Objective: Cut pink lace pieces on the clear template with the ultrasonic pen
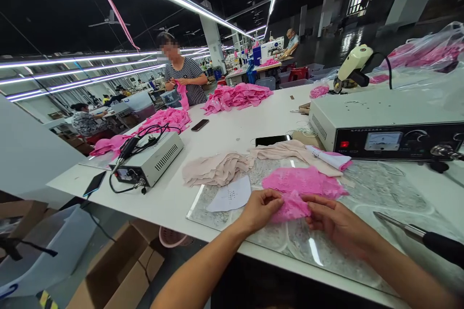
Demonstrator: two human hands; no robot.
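A small piece of pink lace fabric is stretched between my two hands, low over the glass sheet. My left hand pinches its left side between thumb and fingers. On the right edge, my right hand grips it with thumb and forefinger. Just beyond lies a larger heap of pink lace pieces. A white paper template with small holes rests to the left, beside a stack of beige fabric pieces. Right of my right hand, a pointed metal tool with a black handle lies on the glass.
A control box with a dial stands at the right, and a smaller box at the left. Phones lie on the white table. Across it, a person handles pink fabric near pink piles. Cardboard boxes sit below left.
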